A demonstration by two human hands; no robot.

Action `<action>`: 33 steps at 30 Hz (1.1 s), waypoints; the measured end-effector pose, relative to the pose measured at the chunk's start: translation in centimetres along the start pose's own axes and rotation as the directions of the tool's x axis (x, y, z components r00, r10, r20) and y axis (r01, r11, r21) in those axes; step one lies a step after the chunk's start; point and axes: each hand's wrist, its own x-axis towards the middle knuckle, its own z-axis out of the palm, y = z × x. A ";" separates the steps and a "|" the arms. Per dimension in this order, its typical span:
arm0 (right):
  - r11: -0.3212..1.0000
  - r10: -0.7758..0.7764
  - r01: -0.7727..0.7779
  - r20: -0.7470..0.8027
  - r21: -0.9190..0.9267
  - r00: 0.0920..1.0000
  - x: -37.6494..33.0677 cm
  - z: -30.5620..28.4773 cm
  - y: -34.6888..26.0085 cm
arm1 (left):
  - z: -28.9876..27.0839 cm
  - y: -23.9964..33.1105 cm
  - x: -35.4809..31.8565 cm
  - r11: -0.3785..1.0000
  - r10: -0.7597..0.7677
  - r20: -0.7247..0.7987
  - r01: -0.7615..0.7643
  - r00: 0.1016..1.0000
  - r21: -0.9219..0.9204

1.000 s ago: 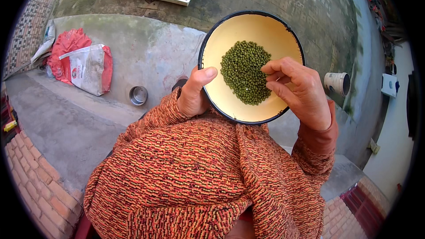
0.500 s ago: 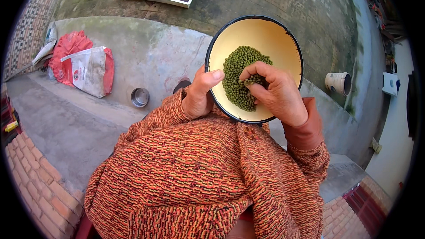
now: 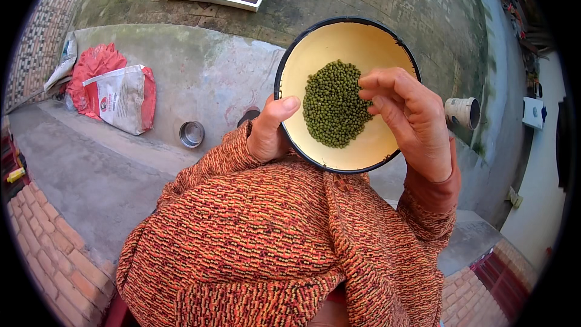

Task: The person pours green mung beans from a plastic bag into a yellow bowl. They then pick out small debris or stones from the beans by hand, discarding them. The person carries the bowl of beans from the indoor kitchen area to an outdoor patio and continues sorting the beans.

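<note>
A wide cream bowl point(image 3: 363, 37) with a dark, chipped rim is held tilted above my lap. Small green mung beans point(image 3: 336, 106) lie heaped in its middle. My left hand point(image 3: 272, 127) grips the bowl's left side, thumb over the rim and fingers underneath, mostly out of sight. Over the bowl's right side hovers my right hand point(image 3: 411, 115), its fingers bent and a little apart, the fingertips near the edge of the beans. No beans show between them.
A red and white sack point(image 3: 124, 94) lies on concrete at the left, with a small metal bowl point(image 3: 192, 134) nearer me. Beyond stands a white-rimmed basin point(image 3: 257, 5) holding cloth in murky water. A white bucket point(image 3: 461, 113) rests on its side at the right.
My right hand has lifted out of the beans and moved right, its fingers loosening. The beans have settled into a rounder heap. My left hand still holds the bowl, which has barely shifted.
</note>
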 end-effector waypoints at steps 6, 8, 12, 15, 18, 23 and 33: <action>0.977 -0.064 0.086 0.119 -0.193 0.991 0.4 2.3 0.5 | -0.2 0.6 -0.4 0.995 -0.079 -0.008 0.080 0.997 0.063; 0.976 -0.055 0.082 0.135 -0.201 0.989 0.4 3.3 1.0 | -0.3 0.7 -0.4 0.992 -0.092 -0.014 0.093 0.996 0.085; 0.963 -0.032 0.065 0.127 -0.263 0.991 0.4 4.4 1.8 | -0.3 0.4 -0.4 0.994 -0.083 -0.024 0.084 0.996 0.072; 0.955 -0.029 0.061 0.112 -0.292 0.993 0.4 4.6 1.9 | -0.6 0.2 -0.4 0.993 -0.079 -0.032 0.082 0.996 0.079; 0.951 -0.027 0.064 0.125 -0.303 0.992 0.5 4.6 1.9 | -0.5 0.3 -0.3 0.993 -0.059 -0.016 0.060 0.998 0.098; 0.961 -0.020 0.048 0.104 -0.272 0.994 0.5 4.7 2.0 | -0.8 0.3 -0.2 0.989 -0.059 -0.024 0.061 0.998 0.131; 0.995 0.096 -0.097 -0.049 -0.021 0.994 -0.1 3.5 1.5 | -0.7 0.2 -0.2 0.991 -0.039 -0.014 0.041 0.999 0.129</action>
